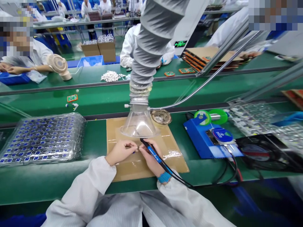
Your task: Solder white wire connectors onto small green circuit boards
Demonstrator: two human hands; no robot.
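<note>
Under the clear funnel [139, 124], the right hand [149, 156] is wrapped round a soldering iron [152, 152]; the left hand [121, 151] pinches a tiny part, too small to identify, over the cardboard mat [175, 157] on the worktop [47, 181]

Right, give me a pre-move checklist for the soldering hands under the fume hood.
1. Right hand grips the soldering iron: ok.
2. Left hand pinches the small part: ok, but the part itself is too small to identify.
3. Clear fume hood sits directly above the hands: ok.
4. Both hands work over the taped cardboard mat: ok.
5. Iron cable trails right toward the blue soldering station, clear of the hands: ok.
6. Tip touching the joint: cannot tell.
</note>
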